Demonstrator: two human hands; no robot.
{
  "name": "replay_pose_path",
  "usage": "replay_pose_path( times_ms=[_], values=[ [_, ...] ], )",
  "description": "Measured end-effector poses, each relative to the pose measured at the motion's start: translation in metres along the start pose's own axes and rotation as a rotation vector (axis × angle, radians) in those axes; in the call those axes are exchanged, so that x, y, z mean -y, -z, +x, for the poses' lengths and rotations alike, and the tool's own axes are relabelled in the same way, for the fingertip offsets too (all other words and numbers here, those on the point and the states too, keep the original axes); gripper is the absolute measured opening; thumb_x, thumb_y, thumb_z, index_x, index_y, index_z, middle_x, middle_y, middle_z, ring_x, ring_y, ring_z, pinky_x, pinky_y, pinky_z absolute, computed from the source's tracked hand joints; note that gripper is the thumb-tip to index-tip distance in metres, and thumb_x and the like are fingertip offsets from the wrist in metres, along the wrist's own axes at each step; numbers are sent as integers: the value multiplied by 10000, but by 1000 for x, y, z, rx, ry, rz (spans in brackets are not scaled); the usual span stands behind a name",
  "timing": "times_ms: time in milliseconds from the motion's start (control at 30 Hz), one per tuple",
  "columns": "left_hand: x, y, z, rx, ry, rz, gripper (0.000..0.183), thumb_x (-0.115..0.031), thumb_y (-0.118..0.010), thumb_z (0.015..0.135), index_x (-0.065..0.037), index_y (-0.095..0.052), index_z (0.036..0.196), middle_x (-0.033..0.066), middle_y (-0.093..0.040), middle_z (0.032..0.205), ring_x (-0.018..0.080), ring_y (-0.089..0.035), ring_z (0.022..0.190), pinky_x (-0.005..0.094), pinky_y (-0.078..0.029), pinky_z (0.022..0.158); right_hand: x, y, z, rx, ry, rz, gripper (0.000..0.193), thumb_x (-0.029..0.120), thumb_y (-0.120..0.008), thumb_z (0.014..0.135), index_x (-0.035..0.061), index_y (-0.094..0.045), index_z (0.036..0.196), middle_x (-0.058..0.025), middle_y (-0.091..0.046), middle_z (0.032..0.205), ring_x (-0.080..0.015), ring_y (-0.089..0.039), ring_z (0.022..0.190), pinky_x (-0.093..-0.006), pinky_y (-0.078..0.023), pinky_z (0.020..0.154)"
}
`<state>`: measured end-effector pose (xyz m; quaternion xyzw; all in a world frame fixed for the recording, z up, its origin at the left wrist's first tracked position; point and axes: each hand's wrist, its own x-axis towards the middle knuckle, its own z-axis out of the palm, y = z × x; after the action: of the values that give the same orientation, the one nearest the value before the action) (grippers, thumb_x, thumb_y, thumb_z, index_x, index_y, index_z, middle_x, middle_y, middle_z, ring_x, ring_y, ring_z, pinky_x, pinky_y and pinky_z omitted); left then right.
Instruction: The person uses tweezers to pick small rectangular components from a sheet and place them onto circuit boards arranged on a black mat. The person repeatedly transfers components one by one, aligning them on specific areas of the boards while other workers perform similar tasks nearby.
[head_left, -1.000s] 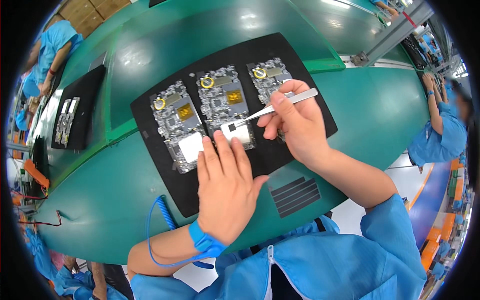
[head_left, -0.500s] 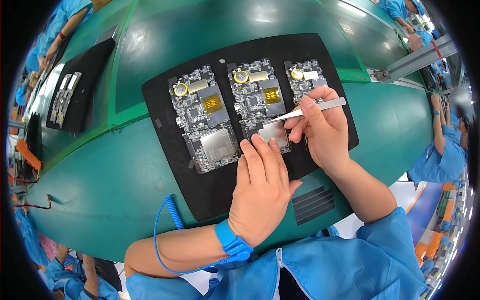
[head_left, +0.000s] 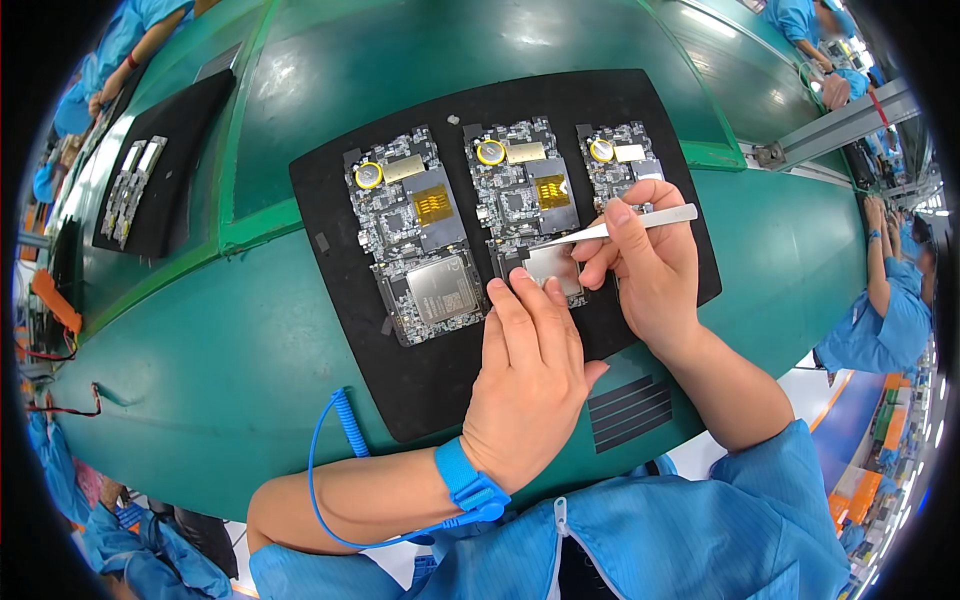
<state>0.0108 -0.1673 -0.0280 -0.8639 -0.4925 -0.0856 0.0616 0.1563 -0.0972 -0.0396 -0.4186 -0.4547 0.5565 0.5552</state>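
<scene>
Three circuit boards lie in a row on a black mat (head_left: pixel 410 400). My left hand (head_left: pixel 530 350) rests with fingers stretched out, its fingertips on the lower part of the middle circuit board (head_left: pixel 520 190), beside a silver metal shield. Pinched in my right hand (head_left: pixel 650 250) is a pair of tweezers (head_left: pixel 640 220), its tip pointing left at the upper edge of that shield. Whether the tip holds anything is too small to tell. The left circuit board (head_left: pixel 405 210) shows whole, with a yellow-rimmed coin cell and amber tape. My right hand partly covers the right circuit board (head_left: pixel 620 160).
Black strips (head_left: pixel 630 412) lie on the green bench (head_left: pixel 200 400) at the mat's near edge. A blue coiled cord (head_left: pixel 348 420) runs to my left wrist strap (head_left: pixel 470 482). Another black mat (head_left: pixel 170 180) with boards is at far left. A metal bar (head_left: pixel 840 125) stands at right; co-workers sit around.
The mat and boards appear shifted slightly to the right in the picture. The tweezers' rear end has dipped a little and the tool has rolled. My left hand stays on the middle board.
</scene>
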Motion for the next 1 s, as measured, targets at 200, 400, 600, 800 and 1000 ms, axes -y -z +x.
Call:
replay_pose_path(
  times_ms=[200,400,600,800,1000],
  values=[
    [0,1,0,5,-3,7,693,-486,-596,789,89,-543,1171,309,-498,1173,418,-513,1070,401,-450,898,0,0,-1,5,12,-20,211,172,-496,956,56,-354,1060,-101,-601,713,-98,-587,533,-195,-472,486],
    [1,2,0,-2,18,-56,681,-470,-636,760,70,-536,1163,301,-469,1209,408,-506,1066,390,-458,878,0,0,-1,2,7,-32,211,173,-496,956,54,-354,1058,-97,-601,712,-97,-590,537,-195,-475,483],
    [5,5,5,-9,30,-155,677,-433,-705,699,60,-539,1132,314,-437,1236,393,-500,1046,383,-463,829,-1,0,1,-3,16,-50,167,147,-461,966,63,-353,1061,-127,-628,714,-109,-579,491,-209,-470,443],
    [13,7,8,3,-5,-193,661,-438,-717,680,45,-547,1097,323,-437,1224,356,-495,997,379,-457,767,1,0,1,11,-14,-33,229,192,-492,958,50,-347,1063,-89,-605,710,-92,-593,547,-189,-478,483],
    [23,9,14,43,-88,-198,646,-445,-713,680,46,-548,1064,314,-455,1183,348,-487,991,376,-459,781,-1,-3,-6,-1,68,-187,215,112,-510,940,19,-350,1049,-88,-600,731,-81,-598,575,-199,-504,521]
  ],
)
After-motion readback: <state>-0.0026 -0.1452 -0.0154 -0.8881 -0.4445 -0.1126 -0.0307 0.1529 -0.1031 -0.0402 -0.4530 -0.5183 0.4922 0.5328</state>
